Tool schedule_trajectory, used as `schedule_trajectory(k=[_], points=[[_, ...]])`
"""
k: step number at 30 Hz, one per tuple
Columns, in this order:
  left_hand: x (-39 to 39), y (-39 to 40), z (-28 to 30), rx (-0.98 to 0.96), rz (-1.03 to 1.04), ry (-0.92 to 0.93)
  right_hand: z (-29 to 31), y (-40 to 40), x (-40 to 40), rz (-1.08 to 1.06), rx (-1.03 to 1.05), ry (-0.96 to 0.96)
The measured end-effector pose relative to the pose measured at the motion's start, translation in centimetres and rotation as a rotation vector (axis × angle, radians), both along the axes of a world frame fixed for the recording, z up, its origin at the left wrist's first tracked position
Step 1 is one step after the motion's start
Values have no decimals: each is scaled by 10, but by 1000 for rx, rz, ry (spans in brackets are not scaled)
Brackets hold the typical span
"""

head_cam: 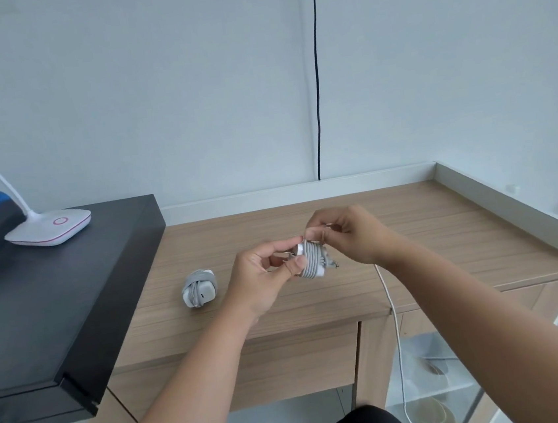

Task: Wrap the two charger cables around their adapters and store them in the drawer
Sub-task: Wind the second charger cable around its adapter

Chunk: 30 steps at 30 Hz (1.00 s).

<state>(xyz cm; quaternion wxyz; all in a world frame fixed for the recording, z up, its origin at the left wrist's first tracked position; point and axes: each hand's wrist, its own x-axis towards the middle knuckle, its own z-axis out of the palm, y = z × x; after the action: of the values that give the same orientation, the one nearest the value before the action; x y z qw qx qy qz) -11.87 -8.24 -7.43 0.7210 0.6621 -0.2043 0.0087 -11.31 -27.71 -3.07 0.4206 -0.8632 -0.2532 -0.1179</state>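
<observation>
Above desk (410, 232), both hands' fingers (297, 263) pinching adapter (312, 259)

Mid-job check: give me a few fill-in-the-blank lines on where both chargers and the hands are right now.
1. The left hand grips the adapter whose cable is being ____ around it.
2. The right hand pinches that ____ at the coils.
3. The finished charger lies on the wooden ____, left of both hands.
4. The drawer under the top is ____.

Missing words: wrapped; cable; desk; closed

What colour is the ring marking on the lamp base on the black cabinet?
Pink, on the white lamp base, seen in the head view.
</observation>
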Motion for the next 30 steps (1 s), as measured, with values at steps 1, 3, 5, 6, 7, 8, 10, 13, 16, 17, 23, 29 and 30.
schedule_trajectory(k=[1, 3, 5, 6, 7, 8, 10, 13, 16, 17, 23, 29, 30], points=[[-1, 0, 3, -5, -22, 7, 0, 1, -1, 23, 78, 51], [-4, 0, 9, -20, -86, 12, -2, -2, 0, 82, 251, 170], [-8, -2, 14, -59, -146, 24, -3, -5, 1, 104, 374, 301], [-10, -4, 16, -99, -160, 39, -6, -6, 3, 104, 428, 371], [-11, -6, 17, -147, -156, 55, -10, -5, 4, 95, 501, 441], [-11, -9, 18, -197, -137, 74, -16, -1, 5, 72, 587, 499], [-11, -15, 17, -304, -85, 127, -28, 10, 6, -17, 724, 555], [-7, -21, 14, -466, -25, 218, -40, 29, -2, -69, 794, 561], [-2, -24, 12, -536, 38, 245, -45, 43, -14, -129, 767, 475], [-1, -25, 11, -538, 58, 244, -46, 47, -17, -200, 684, 390], [14, -19, 8, -372, 226, 151, -47, 53, -19, -423, 199, 176], [22, -14, -3, -251, 266, 77, -38, 51, -26, -404, -164, 21], [21, -15, -3, -262, 268, 89, -36, 51, -26, -394, -211, 18]])
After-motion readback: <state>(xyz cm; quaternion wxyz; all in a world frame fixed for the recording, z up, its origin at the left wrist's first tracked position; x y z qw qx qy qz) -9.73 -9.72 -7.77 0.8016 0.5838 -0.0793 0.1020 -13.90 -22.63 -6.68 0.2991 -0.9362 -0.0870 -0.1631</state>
